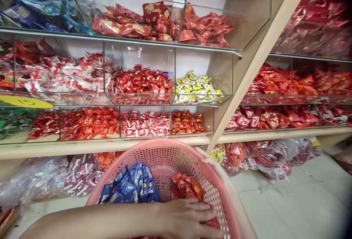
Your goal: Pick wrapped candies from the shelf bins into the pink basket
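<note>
A pink perforated basket [162, 145] is below the shelves, with blue packets [134, 182] in its left part and red packets [189, 186] in its right part. My left hand [189, 217] reaches across the basket and lies on the red packets, fingers stretched out and slightly apart. Some red packets show past its fingertips. On the far right side, my right hand [213, 165] holds the basket from outside, near the rim; part of this hand is hidden behind the basket wall.
Glass-fronted shelves [154, 41] full of wrapped sweets span the view behind the basket. A slanting wooden post [255, 52] divides them. Plastic bags of sweets [85, 175] sit under the lowest shelf, on both sides of the basket. Pale floor tiles [297, 202] show at the right.
</note>
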`<state>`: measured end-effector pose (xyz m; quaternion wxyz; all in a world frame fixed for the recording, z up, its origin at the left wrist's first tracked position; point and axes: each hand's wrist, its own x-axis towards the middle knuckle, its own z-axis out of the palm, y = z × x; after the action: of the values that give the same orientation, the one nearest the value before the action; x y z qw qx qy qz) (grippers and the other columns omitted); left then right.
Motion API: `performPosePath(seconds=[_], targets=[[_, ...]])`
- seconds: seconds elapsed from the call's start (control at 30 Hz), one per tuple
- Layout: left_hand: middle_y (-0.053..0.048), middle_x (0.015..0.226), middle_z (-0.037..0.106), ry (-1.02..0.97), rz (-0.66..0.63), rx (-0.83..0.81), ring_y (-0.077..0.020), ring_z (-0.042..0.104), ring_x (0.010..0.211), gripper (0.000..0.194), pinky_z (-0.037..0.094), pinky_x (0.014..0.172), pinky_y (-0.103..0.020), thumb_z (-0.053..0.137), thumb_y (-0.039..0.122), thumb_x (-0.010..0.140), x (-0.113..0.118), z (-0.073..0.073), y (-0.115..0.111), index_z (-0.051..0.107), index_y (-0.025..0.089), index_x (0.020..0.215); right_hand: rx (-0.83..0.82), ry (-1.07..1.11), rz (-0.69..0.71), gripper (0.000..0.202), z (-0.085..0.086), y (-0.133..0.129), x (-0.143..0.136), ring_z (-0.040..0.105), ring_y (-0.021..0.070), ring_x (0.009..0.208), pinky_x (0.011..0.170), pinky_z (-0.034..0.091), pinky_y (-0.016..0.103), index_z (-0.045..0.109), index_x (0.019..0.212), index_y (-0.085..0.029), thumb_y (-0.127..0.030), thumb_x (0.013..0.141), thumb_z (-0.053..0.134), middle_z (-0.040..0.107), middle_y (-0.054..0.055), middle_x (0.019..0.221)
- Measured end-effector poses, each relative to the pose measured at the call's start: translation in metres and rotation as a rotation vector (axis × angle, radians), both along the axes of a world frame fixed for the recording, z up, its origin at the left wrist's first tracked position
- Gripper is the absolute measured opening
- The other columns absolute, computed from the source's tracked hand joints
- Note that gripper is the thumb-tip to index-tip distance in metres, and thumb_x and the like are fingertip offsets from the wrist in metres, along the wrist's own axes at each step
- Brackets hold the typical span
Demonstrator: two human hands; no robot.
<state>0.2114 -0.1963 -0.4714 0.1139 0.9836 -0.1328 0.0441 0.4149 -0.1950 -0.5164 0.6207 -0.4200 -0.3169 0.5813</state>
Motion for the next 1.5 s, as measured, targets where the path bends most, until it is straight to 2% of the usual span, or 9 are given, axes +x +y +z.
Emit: performPosePath(seconds=[0.1, 0.23, 0.47, 0.63, 0.73, 0.83, 1.0, 1.23, 1.5], targets=[[-0.006, 0.141, 0.027, 0.084, 0.23, -0.244, -0.0214, 0.028, 0.127, 0.047, 0.026, 0.103, -0.041, 0.025, 0.031, 0.086, 0.006, 0.008, 0.005, 0.032, 0.023, 0.132, 0.0, -0.011, -0.023, 0.033, -0.002, -0.001, 0.002, 0.051, 0.0219, 0.105, 0.088, 0.04, 0.04, 0.055, 0.108, -0.025, -0.025, 0.075, 0.054, 0.056, 0.004, 0.115], [-0.017, 0.144, 0.0, 0.332, 0.595, -0.441, -0.0362, -0.001, 0.13, 0.079, 0.009, 0.1, -0.06, 0.017, 0.062, 0.079, 0.019, 0.003, 0.009, 0.008, 0.013, 0.14, -0.008, -0.035, -0.041, 0.029, -0.006, 0.0, 0.004, 0.053, 0.0175, 0.097, 0.08, 0.045, 0.037, 0.052, 0.11, -0.018, -0.031, 0.084, 0.049, 0.051, 0.007, 0.114], [-0.024, 0.142, 0.01, 0.354, 0.442, -0.446, -0.0348, -0.011, 0.129, 0.092, -0.003, 0.099, -0.061, 0.021, 0.072, 0.07, 0.029, -0.027, -0.011, 0.028, 0.006, 0.133, -0.035, -0.082, -0.048, 0.028, -0.009, 0.001, 0.005, 0.053, 0.0168, 0.094, 0.078, 0.046, 0.036, 0.051, 0.11, -0.019, -0.031, 0.085, 0.047, 0.052, 0.007, 0.113], [-0.024, 0.142, 0.007, 0.382, 0.443, -0.456, -0.0363, -0.008, 0.129, 0.094, 0.002, 0.1, -0.062, 0.017, 0.072, 0.071, 0.028, -0.006, -0.012, 0.02, 0.005, 0.136, -0.061, -0.111, -0.047, 0.028, -0.011, -0.001, 0.007, 0.053, 0.0167, 0.094, 0.078, 0.046, 0.035, 0.051, 0.11, -0.019, -0.031, 0.085, 0.047, 0.052, 0.007, 0.113], [-0.019, 0.143, 0.004, 0.29, 0.527, -0.389, -0.0341, -0.004, 0.13, 0.082, 0.006, 0.101, -0.059, 0.015, 0.066, 0.077, 0.009, 0.024, 0.015, 0.017, 0.012, 0.138, -0.069, -0.122, -0.033, 0.029, -0.011, -0.001, 0.009, 0.053, 0.0164, 0.094, 0.078, 0.046, 0.035, 0.051, 0.11, -0.018, -0.032, 0.085, 0.047, 0.051, 0.007, 0.113], [-0.01, 0.144, 0.018, 0.07, 0.783, -0.214, -0.0326, 0.008, 0.131, 0.06, 0.011, 0.101, -0.059, 0.029, 0.059, 0.079, -0.037, 0.045, 0.058, 0.043, 0.024, 0.126, -0.068, -0.123, -0.007, 0.03, -0.01, 0.0, 0.01, 0.051, 0.0196, 0.1, 0.082, 0.044, 0.039, 0.052, 0.112, -0.023, -0.032, 0.083, 0.049, 0.051, 0.007, 0.116], [-0.01, 0.119, 0.053, -0.318, 1.284, -0.252, -0.0228, 0.044, 0.114, 0.049, 0.03, 0.1, -0.042, 0.04, 0.049, 0.079, -0.134, 0.033, 0.111, 0.055, 0.014, 0.111, -0.053, -0.122, 0.027, 0.036, -0.009, 0.002, 0.008, 0.046, 0.0259, 0.111, 0.088, 0.038, 0.043, 0.055, 0.112, -0.033, -0.029, 0.076, 0.055, 0.051, 0.003, 0.122], [-0.004, 0.128, 0.048, -0.249, 1.172, -0.901, -0.0212, 0.037, 0.123, 0.056, 0.023, 0.105, -0.039, 0.048, 0.051, 0.073, -0.165, 0.006, 0.121, 0.051, 0.019, 0.119, -0.034, -0.123, 0.024, 0.026, -0.007, 0.005, -0.004, 0.052, 0.0168, 0.096, 0.076, 0.047, 0.034, 0.053, 0.108, -0.023, -0.031, 0.084, 0.048, 0.052, 0.006, 0.113], [-0.005, 0.127, 0.048, -0.231, 1.189, -1.033, -0.0236, 0.035, 0.124, 0.062, 0.022, 0.104, -0.041, 0.055, 0.055, 0.064, -0.172, 0.003, 0.137, 0.055, 0.019, 0.115, -0.043, -0.086, 0.007, 0.028, -0.014, 0.01, -0.011, 0.052, 0.0174, 0.096, 0.079, 0.046, 0.036, 0.051, 0.11, -0.02, -0.031, 0.084, 0.048, 0.052, 0.007, 0.113]])
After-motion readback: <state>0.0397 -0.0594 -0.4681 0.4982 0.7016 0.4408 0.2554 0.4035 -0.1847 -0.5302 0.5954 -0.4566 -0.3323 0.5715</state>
